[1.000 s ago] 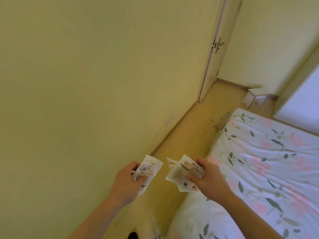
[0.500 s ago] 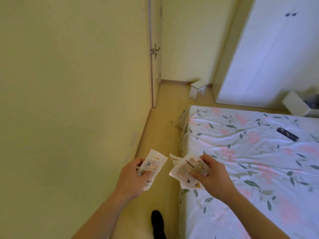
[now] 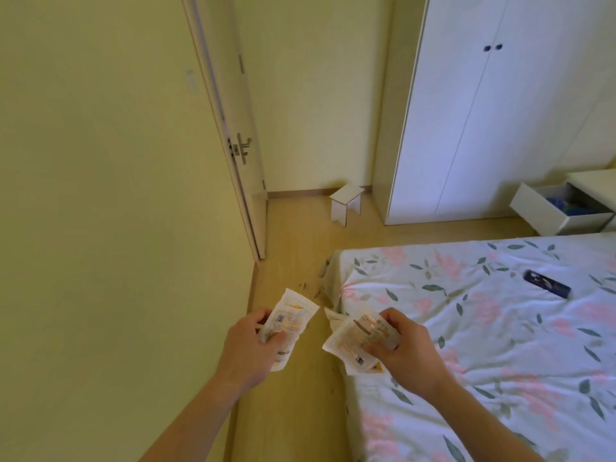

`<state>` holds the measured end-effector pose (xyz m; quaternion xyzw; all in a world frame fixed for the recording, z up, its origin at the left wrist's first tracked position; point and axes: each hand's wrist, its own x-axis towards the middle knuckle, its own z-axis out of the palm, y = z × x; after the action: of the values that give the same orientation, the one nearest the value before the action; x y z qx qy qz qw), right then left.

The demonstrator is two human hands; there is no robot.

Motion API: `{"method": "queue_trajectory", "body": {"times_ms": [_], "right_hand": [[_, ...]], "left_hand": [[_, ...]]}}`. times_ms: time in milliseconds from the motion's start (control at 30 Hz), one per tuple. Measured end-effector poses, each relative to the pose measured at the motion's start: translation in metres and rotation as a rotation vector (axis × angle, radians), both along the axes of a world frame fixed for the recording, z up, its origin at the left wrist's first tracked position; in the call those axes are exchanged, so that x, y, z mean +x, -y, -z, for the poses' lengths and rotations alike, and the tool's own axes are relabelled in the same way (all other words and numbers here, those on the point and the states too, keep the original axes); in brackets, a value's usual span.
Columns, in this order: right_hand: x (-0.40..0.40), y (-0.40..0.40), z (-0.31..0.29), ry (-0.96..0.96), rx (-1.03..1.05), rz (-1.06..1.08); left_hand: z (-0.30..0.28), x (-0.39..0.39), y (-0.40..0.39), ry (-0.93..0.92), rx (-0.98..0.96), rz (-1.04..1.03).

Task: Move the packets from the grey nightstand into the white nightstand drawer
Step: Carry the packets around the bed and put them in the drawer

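My left hand (image 3: 248,351) grips a clear-and-white packet (image 3: 293,315) over the strip of floor beside the wall. A fanned bunch of similar packets (image 3: 350,341) is held in my right hand (image 3: 410,351), just over the bed's near corner. Far off at the right edge stands the white nightstand (image 3: 591,181) with its drawer (image 3: 546,215) pulled open; something blue lies inside. The grey nightstand is out of view.
A bed with a floral sheet (image 3: 483,328) fills the right side, with a dark flat object (image 3: 546,283) lying on it. A narrow wooden floor lane (image 3: 293,258) runs between wall and bed. Ahead are an open door (image 3: 233,135), a small white stool (image 3: 346,203) and a white wardrobe (image 3: 493,105).
The view has swung right: the wardrobe and the open white drawer have come into sight. Both hands keep the same hold on their packets.
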<state>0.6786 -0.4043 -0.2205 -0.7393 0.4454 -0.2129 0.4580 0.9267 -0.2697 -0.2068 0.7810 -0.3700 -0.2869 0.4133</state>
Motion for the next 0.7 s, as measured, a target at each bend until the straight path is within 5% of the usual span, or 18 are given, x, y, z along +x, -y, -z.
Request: {"method": "queue_trajectory", "body": {"times_ms": [700], "right_hand": [[0.136, 0.335, -0.001, -0.033, -0.032, 0.376]], "left_hand": [[0.024, 0.182, 0.42, 0.02, 0.008, 0.326]]}}
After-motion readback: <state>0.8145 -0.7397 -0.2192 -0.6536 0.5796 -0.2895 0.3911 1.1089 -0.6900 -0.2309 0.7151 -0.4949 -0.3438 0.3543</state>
